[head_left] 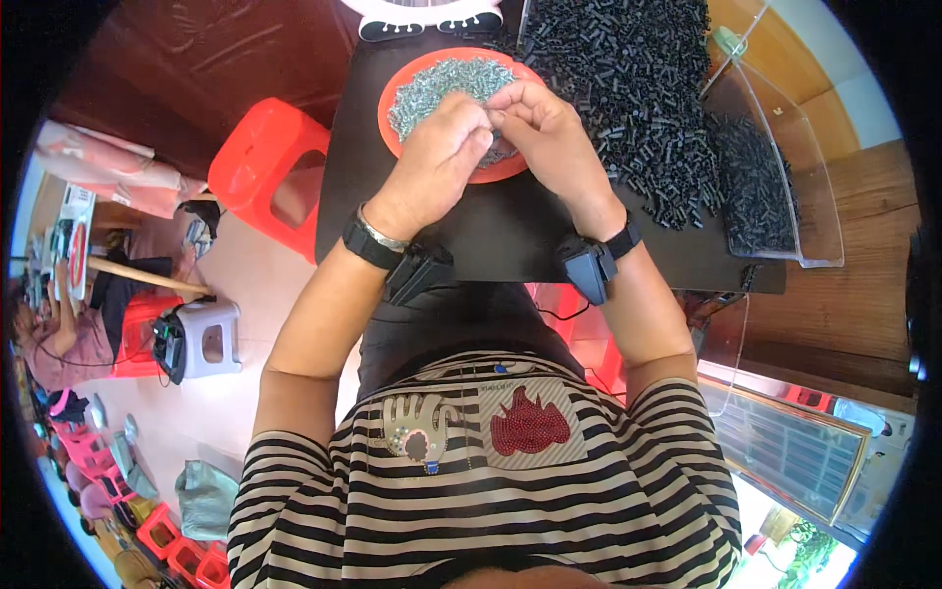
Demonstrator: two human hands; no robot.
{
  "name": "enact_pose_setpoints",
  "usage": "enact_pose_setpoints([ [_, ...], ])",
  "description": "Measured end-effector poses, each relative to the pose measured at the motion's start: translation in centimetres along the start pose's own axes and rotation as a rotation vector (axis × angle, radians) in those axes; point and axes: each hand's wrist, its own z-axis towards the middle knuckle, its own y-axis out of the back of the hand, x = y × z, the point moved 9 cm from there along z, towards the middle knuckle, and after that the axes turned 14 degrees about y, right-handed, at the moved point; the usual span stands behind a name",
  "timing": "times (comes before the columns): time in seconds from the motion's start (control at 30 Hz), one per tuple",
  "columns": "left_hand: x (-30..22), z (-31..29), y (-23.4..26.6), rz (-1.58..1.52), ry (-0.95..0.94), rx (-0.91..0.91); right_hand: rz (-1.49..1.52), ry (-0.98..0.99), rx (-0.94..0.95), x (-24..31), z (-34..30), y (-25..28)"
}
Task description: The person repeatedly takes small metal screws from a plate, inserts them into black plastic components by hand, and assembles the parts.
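Note:
My left hand (444,147) and my right hand (542,128) meet above a round orange-red plate (391,83). A heap of small silvery metal pieces (432,83) fills the plate. Fingertips of both hands are pinched close together; whatever sits between them is too small and too covered to make out. A large pile of small black plastic pieces (638,98) spreads over the dark table (510,231) to the right of the plate. Each of my wrists wears a black strap with a device.
More black pieces lie in a clear plastic bin (785,187) at the right. A red stool (250,162) stands left of the table, a pale stool (211,339) farther left. Another person (69,344) sits at the far left. A white object with black shoe shapes (432,20) stands behind the plate.

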Motion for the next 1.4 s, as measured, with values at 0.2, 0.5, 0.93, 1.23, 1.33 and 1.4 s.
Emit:
enact_pose_setpoints([
  [0.2, 1.4, 0.0, -0.2, -0.054, 0.151, 0.060, 0.033, -0.047, 0.052, -0.2, 0.0, -0.5],
  [0.5, 3.4, -0.1, -0.1, -0.355, 0.401, 0.108, 0.074, -0.007, 0.035, 0.3, -0.2, -0.9],
  [0.93, 4.9, 0.0, 0.9, -0.491, 0.445, 0.054, 0.068, 0.129, -0.093, 1.3, 0.5, 1.3],
  [1.23, 4.3, 0.1, 0.3, -0.383, 0.439, 0.066, -0.096, 0.258, -0.070, 2.8, 0.2, 1.0],
  [1.33, 4.0, 0.0, 0.2, -0.363, 0.428, 0.072, -0.178, 0.311, -0.046, 3.8, 0.1, 0.6],
  [1.4, 3.9, -0.1, 0.1, -0.388, 0.441, 0.082, -0.237, 0.334, -0.036, 4.4, 0.1, 0.5],
])
